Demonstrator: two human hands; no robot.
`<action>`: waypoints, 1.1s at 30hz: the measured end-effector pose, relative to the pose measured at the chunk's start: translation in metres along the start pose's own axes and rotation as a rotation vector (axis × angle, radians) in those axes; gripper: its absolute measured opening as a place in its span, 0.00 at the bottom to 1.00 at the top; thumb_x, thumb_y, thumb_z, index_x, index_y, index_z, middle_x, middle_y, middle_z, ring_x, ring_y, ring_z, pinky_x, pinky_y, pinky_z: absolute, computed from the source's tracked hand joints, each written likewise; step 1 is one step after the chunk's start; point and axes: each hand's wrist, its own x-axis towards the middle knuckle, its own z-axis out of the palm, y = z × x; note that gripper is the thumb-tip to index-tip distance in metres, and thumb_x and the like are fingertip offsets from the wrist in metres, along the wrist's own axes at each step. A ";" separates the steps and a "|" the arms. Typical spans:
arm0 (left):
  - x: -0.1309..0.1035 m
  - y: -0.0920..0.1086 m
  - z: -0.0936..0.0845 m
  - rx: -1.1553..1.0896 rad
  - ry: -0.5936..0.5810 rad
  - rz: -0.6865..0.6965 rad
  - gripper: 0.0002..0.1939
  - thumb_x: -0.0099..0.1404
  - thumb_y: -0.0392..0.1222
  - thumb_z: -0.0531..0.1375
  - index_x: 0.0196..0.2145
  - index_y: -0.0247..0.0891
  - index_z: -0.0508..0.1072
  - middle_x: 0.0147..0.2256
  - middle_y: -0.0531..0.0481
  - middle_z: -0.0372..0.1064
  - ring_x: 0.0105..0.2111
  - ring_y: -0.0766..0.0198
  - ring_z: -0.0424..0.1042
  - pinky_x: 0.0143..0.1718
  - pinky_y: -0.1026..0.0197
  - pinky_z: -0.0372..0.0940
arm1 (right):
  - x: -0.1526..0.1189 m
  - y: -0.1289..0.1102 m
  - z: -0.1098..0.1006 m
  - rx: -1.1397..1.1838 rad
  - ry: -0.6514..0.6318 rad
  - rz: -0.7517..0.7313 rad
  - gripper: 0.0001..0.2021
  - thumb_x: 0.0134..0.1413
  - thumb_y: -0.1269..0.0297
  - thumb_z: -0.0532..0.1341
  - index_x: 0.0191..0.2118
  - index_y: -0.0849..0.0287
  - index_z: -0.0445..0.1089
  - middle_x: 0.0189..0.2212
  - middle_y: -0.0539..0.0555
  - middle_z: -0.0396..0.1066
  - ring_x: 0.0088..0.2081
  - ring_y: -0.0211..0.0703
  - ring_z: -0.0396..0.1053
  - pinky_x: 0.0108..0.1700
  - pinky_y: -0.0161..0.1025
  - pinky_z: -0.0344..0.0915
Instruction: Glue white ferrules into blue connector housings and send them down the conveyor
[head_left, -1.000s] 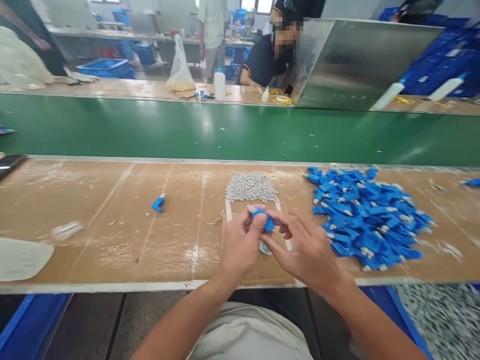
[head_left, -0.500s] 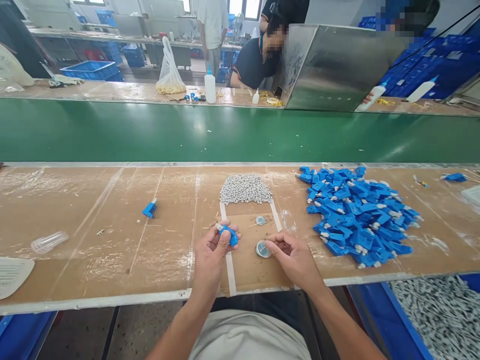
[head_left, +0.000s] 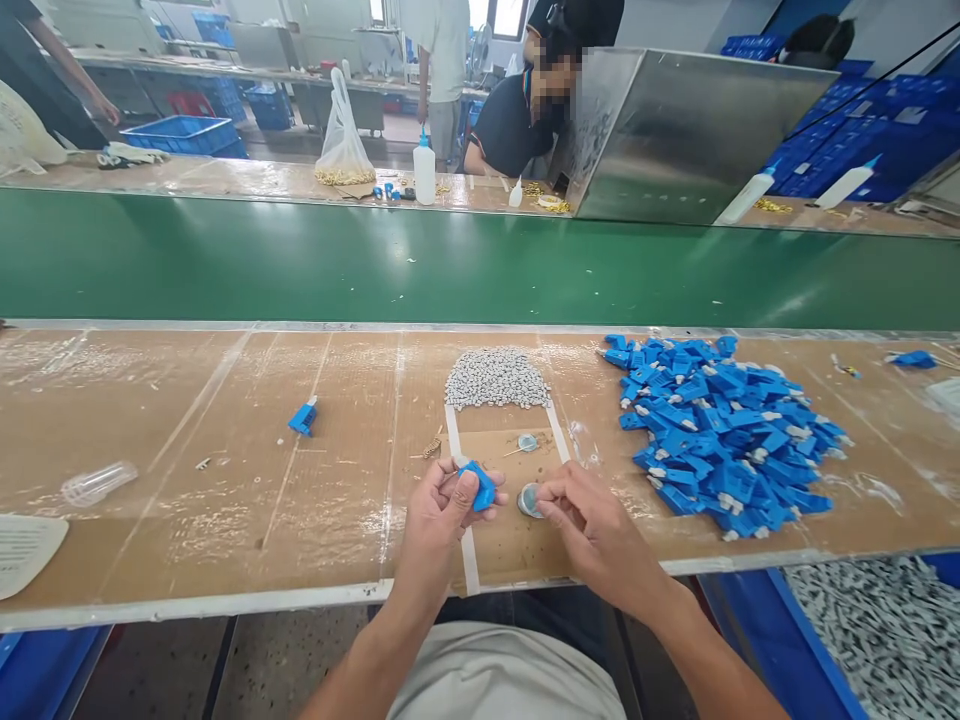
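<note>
My left hand is closed around a blue plastic part with a pale tip, held above the cardboard-covered bench. To its right, my right hand has its fingertips pinched together over the edge of a small round dish with bluish contents. Whatever sits between those fingertips is too small to make out. Just behind the dish lies a smaller round lid-like piece with a thin stick by it. Beyond these, a heap of small grey pieces rests between two white tape strips.
A large pile of blue plastic parts covers the bench at right. One lone blue part and a clear plastic tube lie at left. A green belt runs behind. Below right stands a blue bin of grey pieces.
My left hand has turned the blue part, so a broader face shows. My right fingers have curled more tightly at the dish. Across the belt, a hand has left the white bottle.
</note>
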 end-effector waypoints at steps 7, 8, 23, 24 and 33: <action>-0.003 0.004 0.011 -0.183 -0.130 -0.223 0.14 0.62 0.46 0.70 0.39 0.32 0.78 0.40 0.41 0.78 0.37 0.62 0.79 0.38 0.66 0.73 | 0.004 0.007 -0.016 0.322 0.209 0.272 0.10 0.68 0.56 0.59 0.39 0.57 0.72 0.32 0.52 0.73 0.30 0.42 0.69 0.34 0.38 0.67; -0.004 0.003 0.014 -0.194 -0.158 -0.257 0.14 0.63 0.46 0.69 0.40 0.32 0.78 0.40 0.41 0.78 0.37 0.63 0.79 0.39 0.66 0.73 | 0.005 0.005 -0.018 0.360 0.254 0.284 0.10 0.67 0.56 0.60 0.39 0.57 0.72 0.31 0.51 0.73 0.29 0.41 0.69 0.33 0.38 0.67; -0.014 0.006 0.029 -0.216 -0.307 -0.367 0.16 0.66 0.48 0.66 0.39 0.29 0.81 0.34 0.43 0.76 0.32 0.65 0.77 0.35 0.70 0.71 | 0.007 -0.050 -0.018 0.323 0.431 -0.068 0.05 0.67 0.69 0.59 0.42 0.53 0.71 0.35 0.54 0.72 0.39 0.47 0.73 0.41 0.45 0.72; -0.014 0.005 0.029 -0.219 -0.303 -0.370 0.16 0.65 0.48 0.67 0.38 0.29 0.81 0.34 0.43 0.76 0.32 0.65 0.77 0.34 0.70 0.71 | 0.007 -0.050 -0.018 0.316 0.429 -0.070 0.05 0.67 0.70 0.58 0.42 0.53 0.71 0.34 0.54 0.72 0.39 0.47 0.73 0.41 0.45 0.72; -0.014 0.007 0.029 -0.230 -0.305 -0.380 0.16 0.63 0.50 0.69 0.37 0.30 0.81 0.32 0.45 0.76 0.31 0.66 0.76 0.33 0.70 0.70 | 0.007 -0.048 -0.015 0.266 0.372 -0.086 0.07 0.66 0.72 0.58 0.42 0.52 0.70 0.33 0.53 0.72 0.41 0.48 0.73 0.40 0.44 0.71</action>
